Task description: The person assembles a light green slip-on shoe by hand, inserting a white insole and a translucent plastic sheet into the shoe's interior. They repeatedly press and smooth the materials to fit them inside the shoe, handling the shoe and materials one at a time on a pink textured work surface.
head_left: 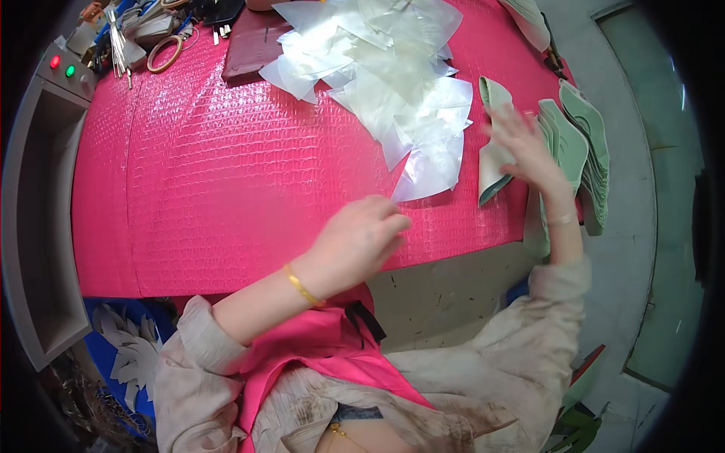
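Observation:
My left hand (359, 243) is over the near edge of the pink table, its fingers curled together. A corner of a translucent white film sheet (432, 167) reaches its knuckles; whether the fingers pinch anything is hidden. My right hand (529, 151), blurred by motion, has its fingers spread apart. It hovers over or touches a curled pale green shoe-upper-like piece (495, 167); contact is not clear. Beside its wrist, stacks of similar pale green pieces (568, 140) hang over the table's right edge. A loose heap of film sheets (377, 53) covers the far middle.
Pink textured sheeting (226, 174) covers the table. A dark red block (254, 47) sits by the heap. Tape rolls (165, 54) and tools clutter the far left. A grey machine box (47, 204) with red and green buttons stands left, above a blue bin (124, 347) of scraps.

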### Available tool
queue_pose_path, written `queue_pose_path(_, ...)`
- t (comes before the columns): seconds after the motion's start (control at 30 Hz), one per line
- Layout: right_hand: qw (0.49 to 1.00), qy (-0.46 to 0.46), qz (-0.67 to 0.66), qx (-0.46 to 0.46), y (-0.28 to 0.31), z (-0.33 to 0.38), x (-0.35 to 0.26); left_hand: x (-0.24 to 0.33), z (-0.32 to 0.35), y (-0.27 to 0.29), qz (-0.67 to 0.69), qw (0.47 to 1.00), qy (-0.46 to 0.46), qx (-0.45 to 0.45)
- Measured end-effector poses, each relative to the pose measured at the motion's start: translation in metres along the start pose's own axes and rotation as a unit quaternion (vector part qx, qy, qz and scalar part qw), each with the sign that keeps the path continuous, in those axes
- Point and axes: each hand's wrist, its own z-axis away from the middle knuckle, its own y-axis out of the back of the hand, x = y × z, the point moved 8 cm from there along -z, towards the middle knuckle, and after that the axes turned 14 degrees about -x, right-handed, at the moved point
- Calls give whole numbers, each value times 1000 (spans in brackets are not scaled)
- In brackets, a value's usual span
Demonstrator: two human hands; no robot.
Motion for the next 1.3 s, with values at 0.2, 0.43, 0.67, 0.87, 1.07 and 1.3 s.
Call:
queue_pose_path(0.2,994,16,-111,-1,46,32,5,42,25,-15,199,966,-55,-156)
queue_pose_path(0.43,854,-135,-442,240,133,57,-96,45,37,18,531,844,-54,51)
queue_pose_path(0.67,647,109,-754,-10,84,-12,-228,-61,95,51,603,767,63,209)
queue_pose_path(0.87,697,273,-655,109,127,-53,-229,-71,134,66,629,775,-16,63)
queue_pose_path(1.07,613,197,-762,-73,98,-79,-256,-99,193,101,439,872,162,141)
queue_pose_path(1.3,486,280,-815,-145,52,-99,-280,-112,203,110,439,828,117,329)
